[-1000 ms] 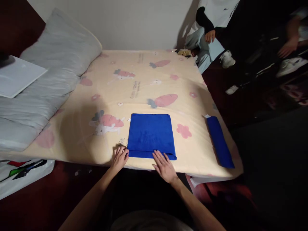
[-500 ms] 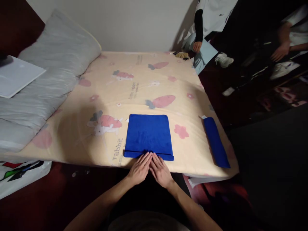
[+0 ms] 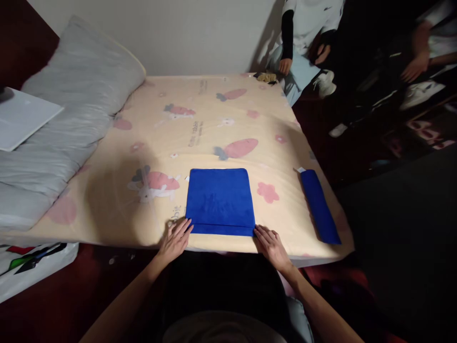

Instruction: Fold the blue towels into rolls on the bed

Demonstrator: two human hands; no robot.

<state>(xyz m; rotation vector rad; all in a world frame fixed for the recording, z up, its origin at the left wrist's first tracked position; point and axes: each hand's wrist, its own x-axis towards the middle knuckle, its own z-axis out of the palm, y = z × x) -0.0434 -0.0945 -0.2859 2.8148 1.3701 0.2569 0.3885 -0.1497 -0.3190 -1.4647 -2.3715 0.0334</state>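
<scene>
A blue towel (image 3: 221,195) lies on the bed near its front edge. Along its near side a narrow strip (image 3: 223,229) is folded over. My left hand (image 3: 175,240) rests at the strip's left end, fingers stretched out and touching the corner. At the opposite end, my right hand (image 3: 272,244) touches the right corner with its fingers extended. Neither hand visibly lifts the cloth, and the thumbs are partly hidden. To the right lies a rolled blue towel (image 3: 320,207) with a white tag at its far end.
The bed (image 3: 221,131) has a cream sheet with carrots and rabbits. A grey quilt (image 3: 71,109) and a white flat panel (image 3: 26,116) are at the left. One person (image 3: 307,28) sits by the far right corner, another (image 3: 416,66) farther right. A bag (image 3: 43,276) is below left.
My hands have parted from the middle of the folded strip to its two ends. The fold now looks straighter. The seated person's second hand has come into view.
</scene>
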